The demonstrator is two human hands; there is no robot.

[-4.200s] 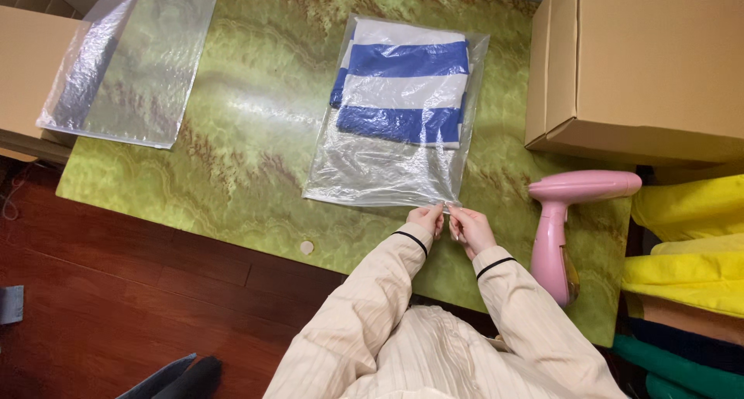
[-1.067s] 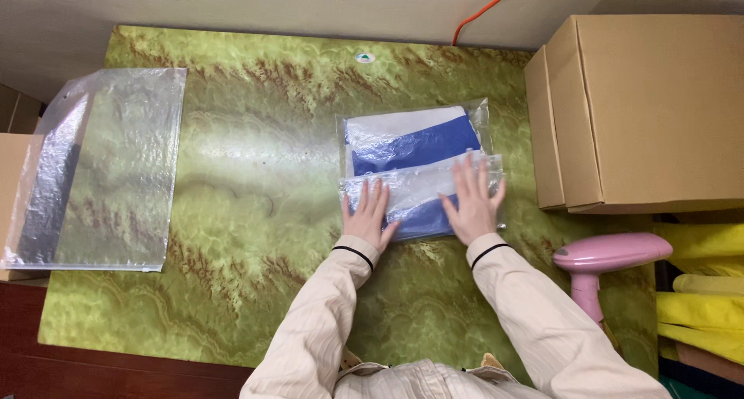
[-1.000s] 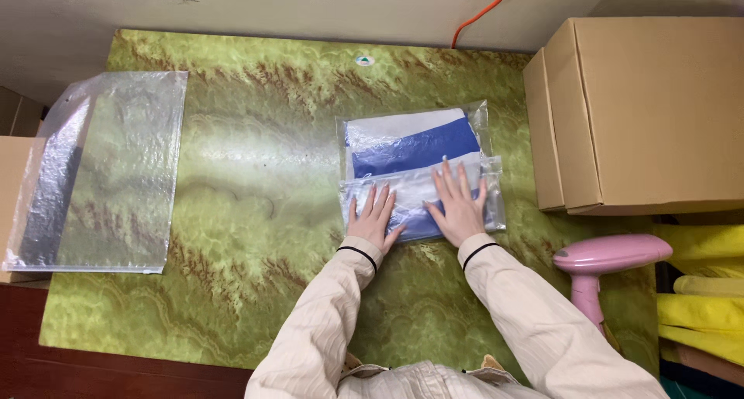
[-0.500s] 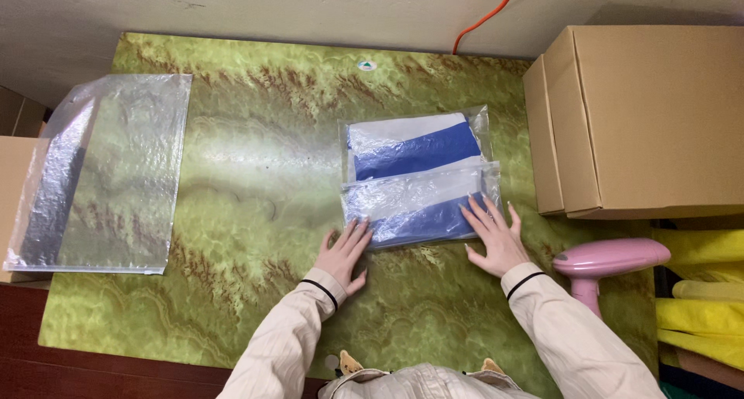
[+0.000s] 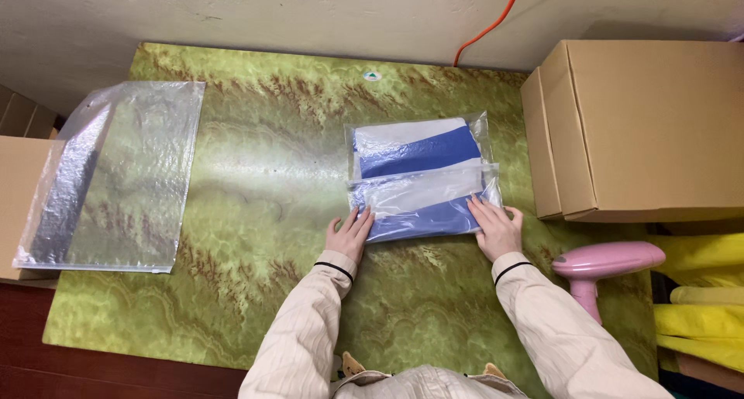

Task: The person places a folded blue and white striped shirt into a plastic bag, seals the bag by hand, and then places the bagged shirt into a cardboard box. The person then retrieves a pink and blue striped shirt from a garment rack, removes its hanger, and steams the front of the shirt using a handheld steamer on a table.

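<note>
Crinkled plastic bag (image 5: 422,182) under flat fingers (image 5: 358,222)

- The surface (image 5: 256,190) is a green slab with brown, marble-like veining, its far edge against a pale wall.
- A clear plastic bag holding a folded blue-and-white striped cloth (image 5: 422,178) lies right of centre, its near part folded over.
- A stack of empty clear plastic bags (image 5: 116,174) lies flat at the left end, overhanging the edge.
- A cardboard box (image 5: 643,128) stands at the right end, just beside the bagged cloth.
- A pink handheld steamer (image 5: 601,267) rests at the near right corner.
- A small round sticker (image 5: 373,77) sits near the far edge.
</note>
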